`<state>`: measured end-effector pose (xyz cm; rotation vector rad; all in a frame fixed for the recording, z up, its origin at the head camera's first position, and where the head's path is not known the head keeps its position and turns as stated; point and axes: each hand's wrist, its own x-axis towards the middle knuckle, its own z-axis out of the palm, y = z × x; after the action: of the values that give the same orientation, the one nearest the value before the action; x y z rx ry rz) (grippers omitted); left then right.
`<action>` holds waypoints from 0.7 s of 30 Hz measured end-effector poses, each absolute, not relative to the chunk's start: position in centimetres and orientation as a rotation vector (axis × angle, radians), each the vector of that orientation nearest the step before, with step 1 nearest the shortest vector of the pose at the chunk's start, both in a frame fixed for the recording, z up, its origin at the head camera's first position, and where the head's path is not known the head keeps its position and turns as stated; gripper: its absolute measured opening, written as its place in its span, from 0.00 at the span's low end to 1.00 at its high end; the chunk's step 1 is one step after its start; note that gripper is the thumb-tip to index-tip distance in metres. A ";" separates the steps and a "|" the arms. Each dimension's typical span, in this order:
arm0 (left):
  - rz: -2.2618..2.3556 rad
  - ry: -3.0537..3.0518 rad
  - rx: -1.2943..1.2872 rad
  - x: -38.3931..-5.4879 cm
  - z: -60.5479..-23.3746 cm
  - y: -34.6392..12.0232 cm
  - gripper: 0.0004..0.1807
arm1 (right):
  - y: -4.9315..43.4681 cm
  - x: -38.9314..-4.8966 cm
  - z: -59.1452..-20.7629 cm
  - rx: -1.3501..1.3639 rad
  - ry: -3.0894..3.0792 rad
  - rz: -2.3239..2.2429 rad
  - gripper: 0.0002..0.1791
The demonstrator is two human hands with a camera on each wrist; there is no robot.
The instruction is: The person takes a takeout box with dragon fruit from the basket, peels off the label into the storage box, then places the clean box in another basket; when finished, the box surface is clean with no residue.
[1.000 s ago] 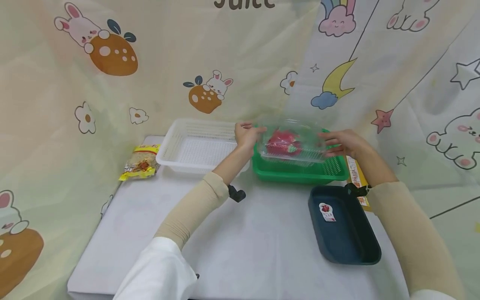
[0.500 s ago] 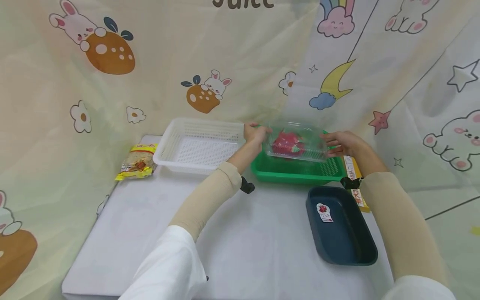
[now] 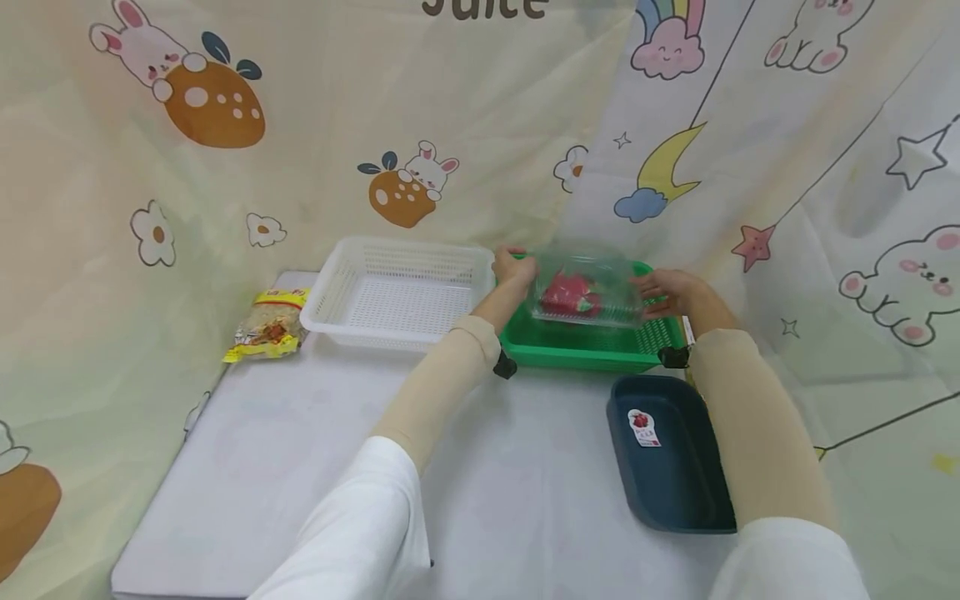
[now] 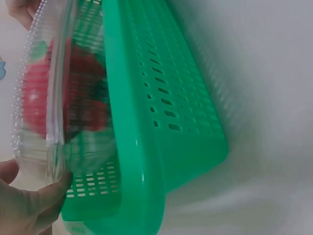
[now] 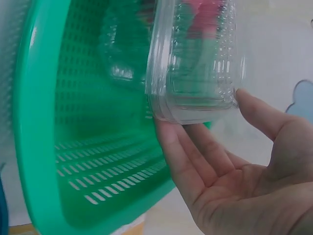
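Note:
A clear plastic clamshell box (image 3: pixel 622 304) is held in both hands over the green basket (image 3: pixel 577 360). Inside it lies a red fruit (image 3: pixel 572 294) with green tips, resembling a dragon fruit. My left hand (image 3: pixel 513 273) grips the box's left end, thumb and fingers around its edge in the left wrist view. At the other end my right hand (image 5: pixel 234 166) holds the box, its fingers beneath and thumb on the far side. In the right wrist view the box (image 5: pixel 195 73) is tilted, and the basket's slotted wall (image 5: pixel 102 171) shows below it.
A white basket (image 3: pixel 397 337) stands left of the green one. Further left lies a yellow-edged food packet (image 3: pixel 272 323). A dark blue tray (image 3: pixel 671 467) with a sticker sits front right, partly behind the right sleeve. A patterned cloth (image 3: pixel 465 125) hangs behind the table (image 3: pixel 487 483).
The box and my left hand have shifted slightly right over the green basket. My right arm has moved a little left, now covering the yellow pasta package and part of the blue tray.

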<state>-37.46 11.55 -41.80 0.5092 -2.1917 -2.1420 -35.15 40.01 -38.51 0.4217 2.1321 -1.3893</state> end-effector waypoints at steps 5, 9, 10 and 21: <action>-2.076 -2.277 0.483 -37.6 -42.4 12.0 0.23 | 40.0 -35.5 -39.4 0.466 2.112 -1.389 0.41; -1.995 -2.358 0.423 -37.6 -42.6 11.8 0.20 | 39.4 -35.5 -39.5 0.456 2.130 -1.393 0.38; -1.981 -2.368 0.409 -37.5 -42.6 11.7 0.19 | 39.3 -35.5 -39.4 0.454 2.131 -1.394 0.37; -1.901 -2.498 0.343 -37.7 -43.7 11.7 0.19 | 38.6 -35.2 -39.9 0.480 2.043 -1.393 0.35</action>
<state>-37.75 11.73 -43.72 0.3430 -2.4980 -1.9007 -35.25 38.55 -39.86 0.4798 2.0427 -1.3931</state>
